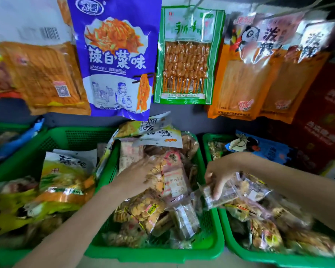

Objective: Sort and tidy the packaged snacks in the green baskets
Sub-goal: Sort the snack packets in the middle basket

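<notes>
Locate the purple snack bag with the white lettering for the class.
In the head view, the purple snack bag hangs upper left of centre, above the green baskets, between an orange packet and a green-bordered skewer packet.

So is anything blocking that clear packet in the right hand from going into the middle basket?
Nothing solid stands between. The right hand holds the clear packet over the rim between the middle basket and the right one. The middle basket is already heaped, though, and the left hand rests on its packs.

Bright even light, blurred edges, wide-angle warping
</notes>
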Motion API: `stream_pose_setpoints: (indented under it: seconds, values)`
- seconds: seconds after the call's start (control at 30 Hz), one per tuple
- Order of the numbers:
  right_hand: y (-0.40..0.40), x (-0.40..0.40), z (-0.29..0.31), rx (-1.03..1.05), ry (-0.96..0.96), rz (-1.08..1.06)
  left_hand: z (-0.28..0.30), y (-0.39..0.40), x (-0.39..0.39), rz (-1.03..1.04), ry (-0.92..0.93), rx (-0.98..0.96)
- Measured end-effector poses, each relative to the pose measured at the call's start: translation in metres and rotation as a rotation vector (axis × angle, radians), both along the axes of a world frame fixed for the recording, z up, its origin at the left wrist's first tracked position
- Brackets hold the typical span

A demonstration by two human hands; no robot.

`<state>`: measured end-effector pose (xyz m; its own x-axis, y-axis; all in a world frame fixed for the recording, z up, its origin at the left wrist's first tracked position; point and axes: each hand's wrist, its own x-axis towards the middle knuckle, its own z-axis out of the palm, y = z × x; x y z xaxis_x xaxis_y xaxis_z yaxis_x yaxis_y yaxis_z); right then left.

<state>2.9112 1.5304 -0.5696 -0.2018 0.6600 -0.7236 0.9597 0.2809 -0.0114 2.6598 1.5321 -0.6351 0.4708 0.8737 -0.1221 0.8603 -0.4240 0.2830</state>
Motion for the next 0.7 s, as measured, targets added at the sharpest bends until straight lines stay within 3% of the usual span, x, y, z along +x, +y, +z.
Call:
stream_pose_setpoints:
  seconds: [0.1,0.23,0.3,0.47,0.57,0.7]
  values:
    - [0.004,-0.016,0.009,0.258,0.038,0.104,-0.002,-0.005,-0.018,0.047,-0.035,0.022]
    - [0.012,-0.061,0.021,0.609,0.472,-0.034,0.010,-0.004,-0.063,0.119,0.071,0.122]
    - [0.015,-0.096,0.018,0.644,0.694,-0.117,0.014,-0.002,-0.096,0.158,0.211,0.061]
    - [0.024,-0.203,-0.004,0.590,0.992,-0.091,0.001,-0.016,-0.178,0.096,0.488,-0.248]
    - [0.037,-0.258,-0.015,0.635,1.055,-0.119,-0.007,-0.019,-0.217,0.109,0.624,-0.173]
    - [0.047,-0.306,-0.028,0.702,0.889,-0.109,-0.021,-0.007,-0.264,0.244,0.500,0.129]
